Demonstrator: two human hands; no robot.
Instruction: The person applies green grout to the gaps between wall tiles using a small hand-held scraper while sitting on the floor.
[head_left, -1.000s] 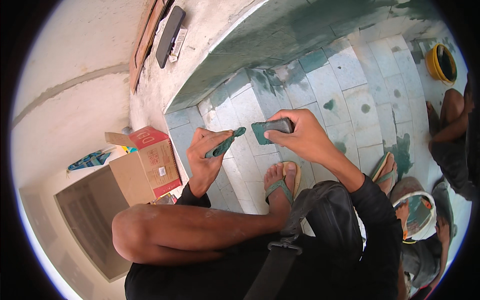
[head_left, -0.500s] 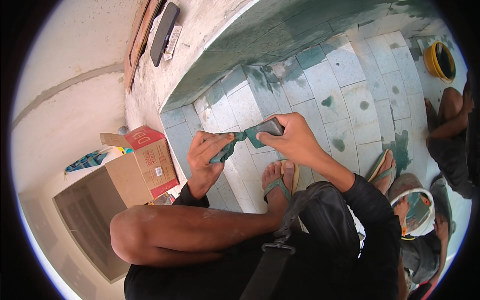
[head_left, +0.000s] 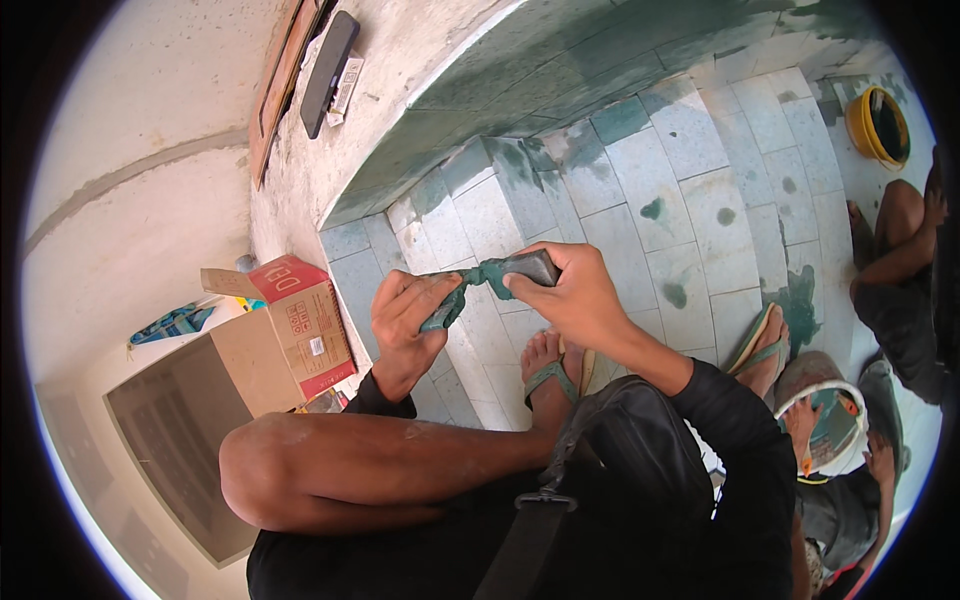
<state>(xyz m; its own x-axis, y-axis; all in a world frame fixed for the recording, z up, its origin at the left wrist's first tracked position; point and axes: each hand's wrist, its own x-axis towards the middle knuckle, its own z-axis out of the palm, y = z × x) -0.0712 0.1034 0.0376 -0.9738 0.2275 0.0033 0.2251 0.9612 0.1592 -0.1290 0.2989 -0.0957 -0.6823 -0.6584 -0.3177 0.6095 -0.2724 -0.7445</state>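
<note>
A wet-looking dark green cloth (head_left: 491,274) runs between my hands, narrowed and twisted in the middle. My left hand (head_left: 405,320) is closed on its left end, part of which hangs below the fingers. On the other side, my right hand (head_left: 588,292) grips a dark grey block (head_left: 537,266) between thumb and fingers, with the cloth's right end pressed against the block under the thumb. What the block is made of I cannot tell. Both hands are above the pale tiled floor (head_left: 635,190), in front of my sandalled foot (head_left: 552,370).
Green smears mark the tiles and the low tiled wall (head_left: 480,100). An opened cardboard box (head_left: 305,330) stands at left. A long dark tool (head_left: 329,75) lies on the ledge. At right are a yellow bucket (head_left: 857,125), a pale-rimmed bucket (head_left: 848,450) and other people's limbs (head_left: 890,250).
My hands have shifted very slightly, both still holding the cloth and block. At the right, a co-worker's hand at the pale-rimmed bucket has moved a little.
</note>
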